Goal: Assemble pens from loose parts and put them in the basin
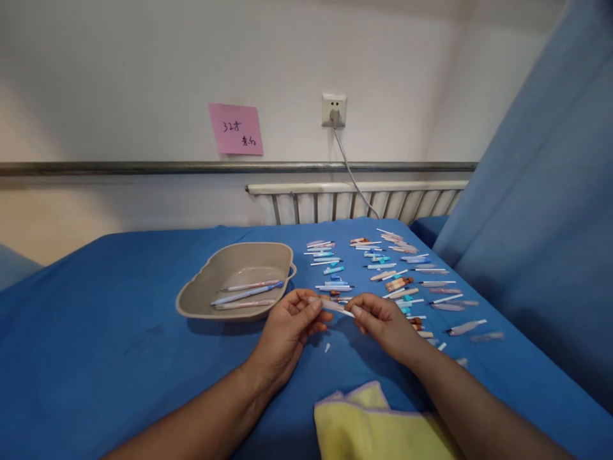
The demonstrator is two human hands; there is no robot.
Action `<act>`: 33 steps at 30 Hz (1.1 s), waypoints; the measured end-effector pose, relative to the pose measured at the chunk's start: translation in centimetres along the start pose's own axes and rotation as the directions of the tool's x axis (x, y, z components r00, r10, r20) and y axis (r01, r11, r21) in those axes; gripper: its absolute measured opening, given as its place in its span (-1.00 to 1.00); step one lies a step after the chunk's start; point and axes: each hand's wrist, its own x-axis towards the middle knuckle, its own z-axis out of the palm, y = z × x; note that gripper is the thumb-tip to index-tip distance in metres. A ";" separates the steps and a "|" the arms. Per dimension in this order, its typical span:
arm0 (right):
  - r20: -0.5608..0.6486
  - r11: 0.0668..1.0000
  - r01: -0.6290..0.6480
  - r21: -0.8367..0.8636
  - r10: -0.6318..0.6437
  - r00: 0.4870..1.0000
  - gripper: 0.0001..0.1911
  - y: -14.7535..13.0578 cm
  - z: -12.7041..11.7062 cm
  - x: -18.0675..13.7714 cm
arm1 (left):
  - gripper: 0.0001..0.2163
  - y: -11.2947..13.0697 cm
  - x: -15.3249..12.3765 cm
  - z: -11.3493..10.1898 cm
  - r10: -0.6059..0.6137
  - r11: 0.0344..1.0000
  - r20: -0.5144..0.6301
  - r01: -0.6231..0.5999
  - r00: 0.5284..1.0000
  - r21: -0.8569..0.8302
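In front of me, over the blue cover, my left hand [295, 314] pinches a pale pinkish pen barrel [331, 305] between thumb and fingers. My right hand [385, 324] has its thumb and fingertips closed on a thin white pen refill [348, 313] at the barrel's right end. How far the refill sits inside the barrel I cannot tell. A tiny white cone-shaped piece [327, 348] lies on the cover just below the hands. To the left of my left hand, a beige plastic basin [191, 299] holds several pens [249, 294].
Rows of pen parts [447, 307], with barrels, refills, and blue and brown pieces, spread across the right side. A yellow cloth [373, 428] lies at the near edge. A bed rail [354, 187] and a plugged-in cable [352, 172] are behind; a blue curtain [541, 191] hangs right.
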 end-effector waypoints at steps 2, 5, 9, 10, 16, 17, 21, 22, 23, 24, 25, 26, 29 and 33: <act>-0.014 0.999 -0.010 0.037 0.011 1.000 -0.73 0.1 -0.1 0.1 | -0.81 0.4 0.0 0.0 0.017 0.999 -0.023 -0.018 1.000 -0.028; -0.034 0.997 -0.020 0.070 0.022 0.999 -0.72 0.4 -0.3 0.3 | -0.81 0.8 0.0 0.1 0.033 0.998 -0.058 -0.036 0.998 -0.054; -0.039 0.997 -0.023 0.070 0.026 0.999 -0.72 0.5 -0.3 0.4 | -0.84 0.8 0.0 0.0 0.035 0.996 -0.079 -0.041 0.996 -0.074; -0.046 0.997 -0.029 0.065 0.032 0.998 -0.72 0.6 -0.3 0.4 | -0.85 0.7 0.0 0.0 0.029 0.996 -0.071 -0.035 0.997 -0.081; -0.110 0.999 -0.046 -0.023 0.043 0.993 -0.68 0.2 -0.5 0.5 | -0.93 1.1 0.1 -0.2 0.012 0.980 -0.004 -0.013 1.000 -0.198; -0.106 0.998 -0.048 -0.041 0.044 0.993 -0.67 0.2 -0.5 0.5 | -0.94 1.3 0.1 -0.2 0.013 0.974 0.004 -0.011 1.000 -0.225; -0.094 0.996 -0.065 -0.067 0.058 0.994 -0.68 0.1 -0.4 0.3 | -0.94 2.5 -0.1 -0.1 0.040 0.974 0.052 -0.028 0.998 -0.225; -0.093 0.996 -0.071 -0.057 0.066 0.993 -0.68 0.2 -0.4 0.3 | -0.94 2.6 -0.2 -0.1 0.057 0.984 0.062 -0.046 0.996 -0.175; -0.094 0.996 -0.076 -0.046 0.072 0.993 -0.68 0.3 -0.3 0.3 | -0.94 2.6 -0.2 -0.1 0.066 0.994 0.080 -0.058 0.995 -0.097; -0.097 0.996 -0.079 -0.038 0.075 0.992 -0.69 0.4 -0.3 0.3 | -0.94 2.4 -0.3 -0.1 0.059 0.998 0.109 -0.061 0.992 0.007; -0.101 0.996 -0.079 -0.037 0.075 0.992 -0.70 0.4 -0.2 0.4 | -0.94 2.0 -0.4 -0.1 0.043 0.989 0.143 -0.062 0.989 0.136; -0.107 0.996 -0.075 -0.043 0.070 0.992 -0.72 0.5 -0.1 0.4 | -0.94 1.6 -0.5 -0.1 0.010 0.955 0.182 -0.063 0.983 0.290; -0.118 0.995 -0.063 -0.075 0.054 0.992 -0.75 0.7 0.1 0.4 | -0.93 0.2 -0.6 -0.2 0.000 0.659 0.271 -0.204 0.963 0.724; -0.127 0.991 -0.062 -0.122 0.047 0.991 -0.75 0.8 0.4 0.4 | -0.85 -0.5 -0.3 -0.6 0.076 0.174 0.306 -0.314 0.949 0.933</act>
